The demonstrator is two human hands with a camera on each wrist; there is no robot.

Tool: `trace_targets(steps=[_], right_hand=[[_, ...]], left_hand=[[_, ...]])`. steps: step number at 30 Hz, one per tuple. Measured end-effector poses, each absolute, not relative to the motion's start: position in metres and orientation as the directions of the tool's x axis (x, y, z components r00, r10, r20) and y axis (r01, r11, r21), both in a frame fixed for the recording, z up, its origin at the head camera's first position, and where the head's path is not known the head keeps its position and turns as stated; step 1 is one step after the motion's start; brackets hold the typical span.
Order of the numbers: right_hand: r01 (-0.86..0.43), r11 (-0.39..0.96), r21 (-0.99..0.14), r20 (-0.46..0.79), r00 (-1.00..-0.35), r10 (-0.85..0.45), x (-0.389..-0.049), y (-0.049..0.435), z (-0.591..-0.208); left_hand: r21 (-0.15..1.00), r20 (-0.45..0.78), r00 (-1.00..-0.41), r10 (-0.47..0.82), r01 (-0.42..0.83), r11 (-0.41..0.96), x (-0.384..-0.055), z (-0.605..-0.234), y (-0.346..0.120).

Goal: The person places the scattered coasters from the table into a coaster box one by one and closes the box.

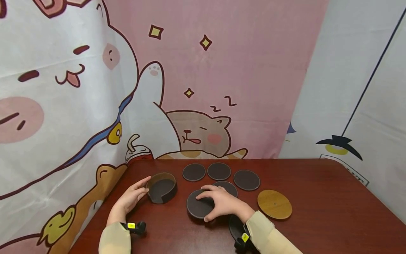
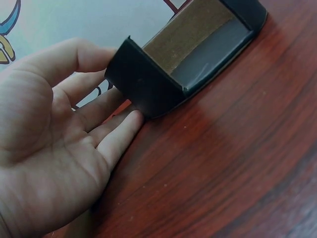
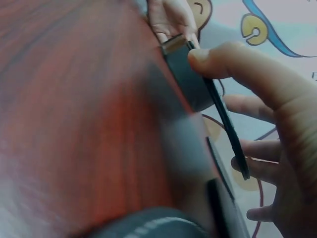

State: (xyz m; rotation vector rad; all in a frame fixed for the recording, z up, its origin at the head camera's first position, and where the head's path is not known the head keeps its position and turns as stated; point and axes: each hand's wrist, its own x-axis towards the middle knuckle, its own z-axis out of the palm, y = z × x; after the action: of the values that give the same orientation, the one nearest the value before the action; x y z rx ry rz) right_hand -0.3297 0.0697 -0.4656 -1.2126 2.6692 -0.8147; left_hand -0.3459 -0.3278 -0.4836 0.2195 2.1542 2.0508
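My left hand rests its fingertips against the outer side of a round, dark coaster holder. The holder has a brown inner wall and a gap cut in its front; in the left wrist view my fingers reach along its dark outer wall. My right hand holds a round black coaster by its edges, thumb on the near side and fingers on the far side. In the right wrist view this coaster appears edge-on, raised over the table.
Several black coasters lie flat at the back, including one at the left and one at the right. Another coaster is partly under my right wrist. A round wood-coloured disc lies right on the red-brown table. A cartoon-print cloth hangs behind.
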Motion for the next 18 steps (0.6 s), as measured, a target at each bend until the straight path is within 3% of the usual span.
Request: trace_targets(steps=[10,18], right_hand=[[-0.64,0.526,-0.56,0.181,-0.715,-0.676,-0.331,0.081,-0.45],[-0.664,0.524,-0.533,0.203,-0.702,-0.682,-0.336,0.08,-0.448]], left_hand=[[0.998,-0.021,-0.974,0.224,-0.006,0.065,-0.343,-0.483,-0.329],[0.998,-0.012,-0.976,0.217,0.0,0.057,-0.345,-0.485,-0.327]])
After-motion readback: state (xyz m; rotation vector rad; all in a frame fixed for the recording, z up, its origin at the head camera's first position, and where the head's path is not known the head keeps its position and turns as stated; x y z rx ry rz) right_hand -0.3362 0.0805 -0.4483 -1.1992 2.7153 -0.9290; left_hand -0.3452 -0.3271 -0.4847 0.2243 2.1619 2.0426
